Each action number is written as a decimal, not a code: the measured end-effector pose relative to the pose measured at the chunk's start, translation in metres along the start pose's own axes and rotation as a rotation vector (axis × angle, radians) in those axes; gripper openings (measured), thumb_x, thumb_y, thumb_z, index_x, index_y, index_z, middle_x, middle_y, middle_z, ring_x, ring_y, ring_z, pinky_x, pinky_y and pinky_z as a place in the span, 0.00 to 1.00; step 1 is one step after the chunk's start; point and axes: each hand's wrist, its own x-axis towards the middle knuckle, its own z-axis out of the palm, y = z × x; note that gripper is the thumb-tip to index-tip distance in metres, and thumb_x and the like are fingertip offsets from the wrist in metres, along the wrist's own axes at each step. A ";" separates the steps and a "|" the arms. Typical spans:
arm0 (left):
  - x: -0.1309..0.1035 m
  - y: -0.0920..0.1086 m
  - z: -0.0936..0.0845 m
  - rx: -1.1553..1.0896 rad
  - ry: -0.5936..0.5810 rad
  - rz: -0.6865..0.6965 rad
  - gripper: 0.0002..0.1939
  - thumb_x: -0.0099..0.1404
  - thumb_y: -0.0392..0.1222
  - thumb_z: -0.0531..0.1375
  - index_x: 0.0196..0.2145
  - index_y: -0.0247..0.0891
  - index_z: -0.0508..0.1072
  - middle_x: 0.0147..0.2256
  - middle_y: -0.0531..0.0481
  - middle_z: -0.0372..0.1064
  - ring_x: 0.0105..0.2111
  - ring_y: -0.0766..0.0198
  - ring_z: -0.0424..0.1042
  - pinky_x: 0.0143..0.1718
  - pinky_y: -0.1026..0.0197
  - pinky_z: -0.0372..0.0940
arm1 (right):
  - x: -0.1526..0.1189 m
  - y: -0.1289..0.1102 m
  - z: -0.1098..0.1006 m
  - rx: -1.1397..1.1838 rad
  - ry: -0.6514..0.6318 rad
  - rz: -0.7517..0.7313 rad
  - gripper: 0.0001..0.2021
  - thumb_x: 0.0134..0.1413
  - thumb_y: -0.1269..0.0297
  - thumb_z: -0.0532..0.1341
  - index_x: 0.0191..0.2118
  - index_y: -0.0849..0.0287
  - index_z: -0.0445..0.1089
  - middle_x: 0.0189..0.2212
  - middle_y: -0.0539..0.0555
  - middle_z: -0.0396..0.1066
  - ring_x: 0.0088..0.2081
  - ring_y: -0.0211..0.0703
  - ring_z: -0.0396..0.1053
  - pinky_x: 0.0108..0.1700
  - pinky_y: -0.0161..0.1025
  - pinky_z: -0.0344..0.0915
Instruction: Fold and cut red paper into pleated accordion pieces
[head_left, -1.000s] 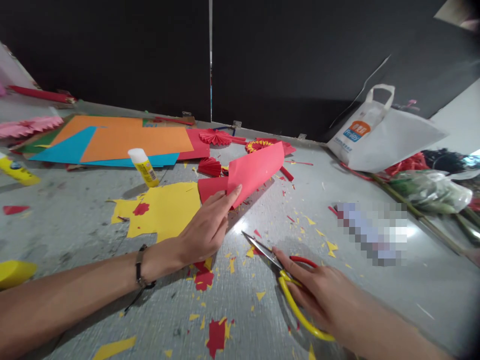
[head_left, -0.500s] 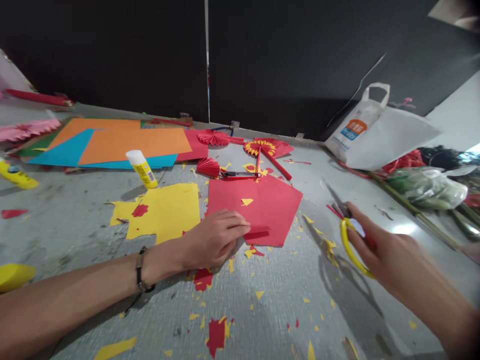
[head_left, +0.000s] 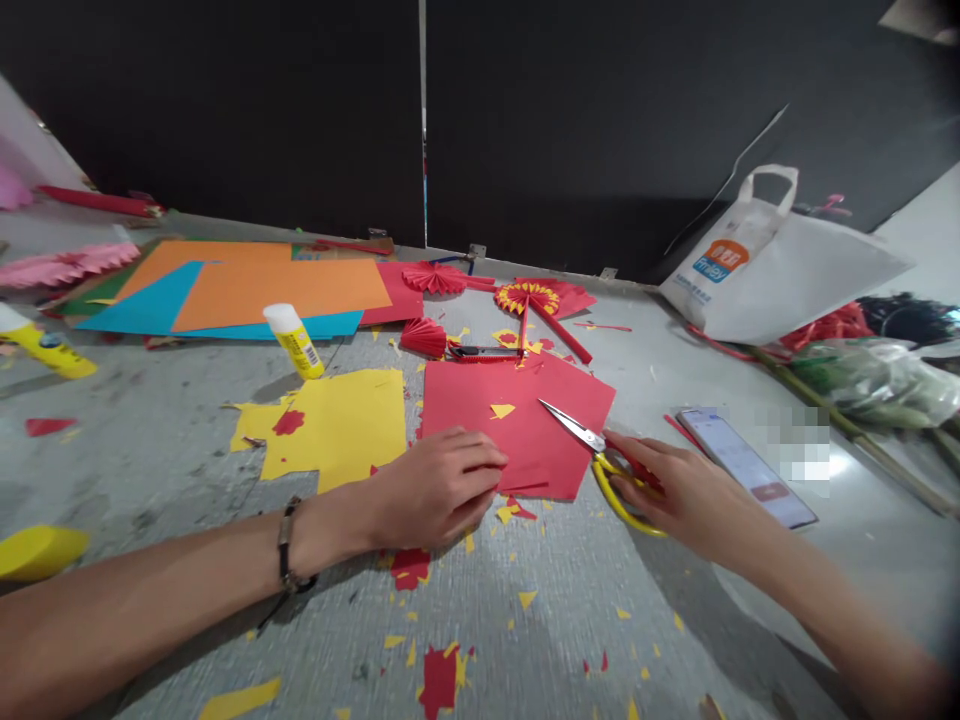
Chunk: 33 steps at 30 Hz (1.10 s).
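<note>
My left hand [head_left: 448, 485] lies on the near left part of a sheet of red paper [head_left: 551, 440]. Its fingers are curled together at the paper, and a narrow red strip [head_left: 529, 487] runs out from beside the fingertips. In my right hand [head_left: 675, 490] are scissors [head_left: 574, 425] with yellow handles, gripped by the loops. Their blades are together and point left over the red sheet's right side. A small yellow scrap [head_left: 502, 410] sits on that sheet. Left of it is a sheet of yellow paper [head_left: 360, 420] with a ragged edge.
Behind are a glue stick [head_left: 296, 342], a utility knife [head_left: 484, 352], a red and yellow paper fan [head_left: 527, 299] and orange sheets [head_left: 285, 292]. A phone [head_left: 750, 468] lies beyond my right hand, near a white bag [head_left: 750, 265]. Paper scraps litter the grey table [head_left: 337, 640].
My right hand has brought the scissors left, from the table's right side to over the red paper, uncovering the phone. The left hand stays on the paper. The view has shifted slightly.
</note>
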 end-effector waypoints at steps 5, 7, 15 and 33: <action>0.000 0.000 -0.001 0.006 0.001 0.011 0.10 0.76 0.34 0.55 0.48 0.33 0.77 0.44 0.40 0.79 0.48 0.53 0.77 0.51 0.50 0.73 | -0.008 0.008 0.005 -0.072 0.040 0.068 0.23 0.73 0.55 0.51 0.64 0.58 0.69 0.44 0.63 0.77 0.37 0.56 0.79 0.30 0.44 0.68; 0.000 0.000 -0.002 0.016 0.021 0.005 0.10 0.76 0.34 0.55 0.48 0.33 0.77 0.44 0.40 0.79 0.47 0.54 0.77 0.50 0.52 0.74 | -0.011 0.005 0.003 -0.096 0.072 0.081 0.22 0.72 0.55 0.52 0.63 0.58 0.70 0.44 0.63 0.76 0.36 0.57 0.79 0.29 0.45 0.68; -0.001 0.017 -0.005 -0.070 0.093 -0.082 0.14 0.78 0.33 0.52 0.55 0.35 0.74 0.51 0.39 0.77 0.47 0.58 0.80 0.47 0.59 0.77 | 0.007 -0.064 -0.015 0.138 0.312 -0.402 0.13 0.74 0.67 0.55 0.59 0.57 0.69 0.52 0.63 0.75 0.53 0.55 0.74 0.51 0.53 0.74; 0.002 0.022 -0.010 -0.400 0.061 -0.132 0.16 0.70 0.38 0.66 0.55 0.37 0.74 0.51 0.39 0.72 0.49 0.57 0.76 0.53 0.59 0.72 | 0.014 -0.056 0.009 0.333 0.582 -0.542 0.17 0.67 0.81 0.56 0.52 0.56 0.74 0.48 0.59 0.74 0.49 0.50 0.73 0.49 0.50 0.73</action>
